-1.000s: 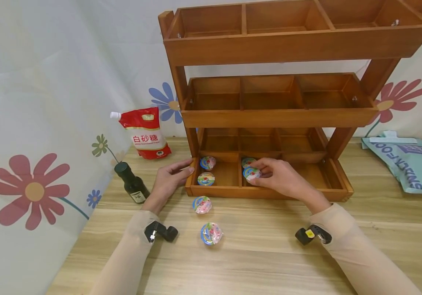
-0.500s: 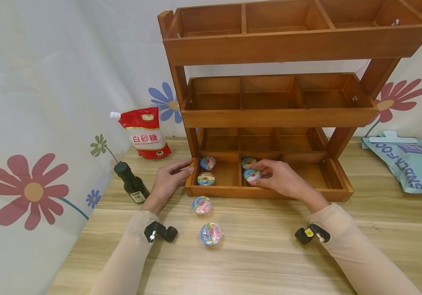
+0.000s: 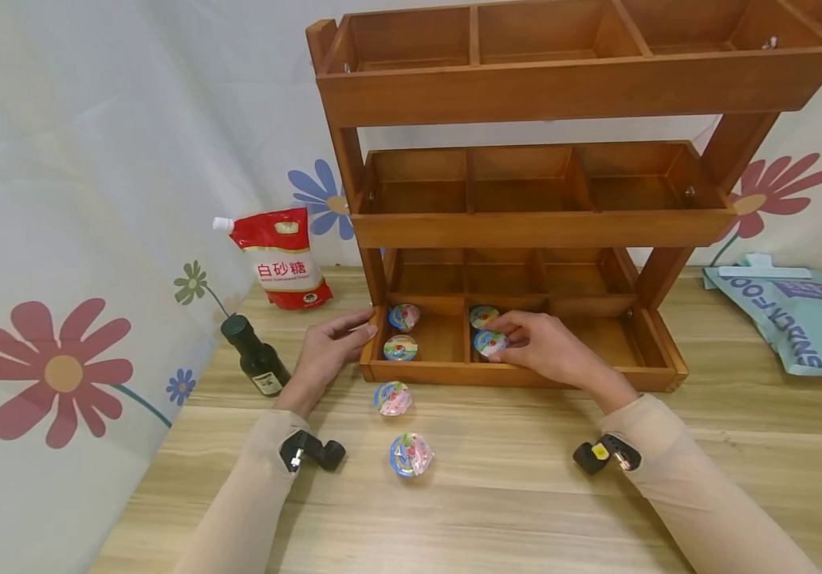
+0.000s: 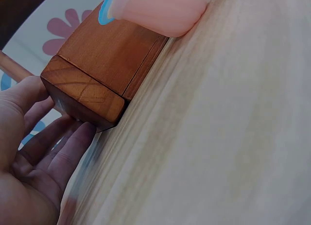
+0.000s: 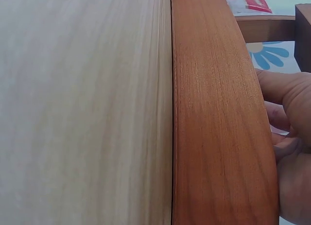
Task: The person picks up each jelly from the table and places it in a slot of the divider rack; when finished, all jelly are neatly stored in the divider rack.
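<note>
My right hand (image 3: 543, 344) reaches into the bottom tier's middle compartment and pinches the right edge of a small foil-lidded jelly cup (image 3: 489, 343). Just behind it sits another jelly cup (image 3: 483, 316). In the right wrist view the front board (image 5: 218, 113) hides the cup from sight. My left hand (image 3: 328, 351) rests its fingertips against the left end of the brown wooden rack (image 3: 411, 372); the left wrist view shows thumb and fingers on that end's outer face (image 4: 73, 108). Two jelly cups, one pink (image 3: 403, 317) and one yellowish (image 3: 400, 348), sit in the left compartment.
Two more jelly cups, a nearer one (image 3: 411, 455) and a farther one (image 3: 392, 399), lie on the table before the rack. A dark bottle (image 3: 260, 359) and a red sugar bag (image 3: 285, 263) stand left. A light-blue packet (image 3: 798, 315) lies right. Upper tiers (image 3: 540, 231) overhang the compartments.
The jelly cup at my right hand has settled slightly lower in the middle compartment, and the fingers now cover less of its lid. My left hand stays at the rack's end.
</note>
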`<state>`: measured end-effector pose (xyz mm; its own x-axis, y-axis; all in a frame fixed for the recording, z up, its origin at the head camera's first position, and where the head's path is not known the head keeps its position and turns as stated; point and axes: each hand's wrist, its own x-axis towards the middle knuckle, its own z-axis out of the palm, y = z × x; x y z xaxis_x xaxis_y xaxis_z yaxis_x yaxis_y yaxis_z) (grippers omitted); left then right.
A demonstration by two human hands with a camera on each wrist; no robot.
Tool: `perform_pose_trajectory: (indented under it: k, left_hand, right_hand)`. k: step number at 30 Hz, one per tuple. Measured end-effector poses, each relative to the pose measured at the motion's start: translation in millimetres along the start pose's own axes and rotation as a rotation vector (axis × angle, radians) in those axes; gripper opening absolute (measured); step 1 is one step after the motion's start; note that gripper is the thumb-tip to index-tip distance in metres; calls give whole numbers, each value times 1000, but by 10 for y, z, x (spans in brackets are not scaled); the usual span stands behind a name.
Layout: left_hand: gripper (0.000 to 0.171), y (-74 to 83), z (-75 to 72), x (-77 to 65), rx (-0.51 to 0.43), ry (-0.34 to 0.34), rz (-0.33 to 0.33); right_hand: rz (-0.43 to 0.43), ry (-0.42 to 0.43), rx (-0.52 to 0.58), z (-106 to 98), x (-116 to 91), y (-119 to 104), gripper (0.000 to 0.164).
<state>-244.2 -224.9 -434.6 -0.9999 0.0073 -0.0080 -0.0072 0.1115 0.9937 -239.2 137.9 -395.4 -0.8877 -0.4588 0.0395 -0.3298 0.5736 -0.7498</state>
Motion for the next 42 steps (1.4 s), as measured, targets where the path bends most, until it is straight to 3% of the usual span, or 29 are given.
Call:
perform_pose_trajectory:
  k: [42]
  left_hand:
    - [41, 10, -1, -2, 9, 9, -3]
  right_hand:
    - [-12, -25, -45, 10, 17, 1, 40]
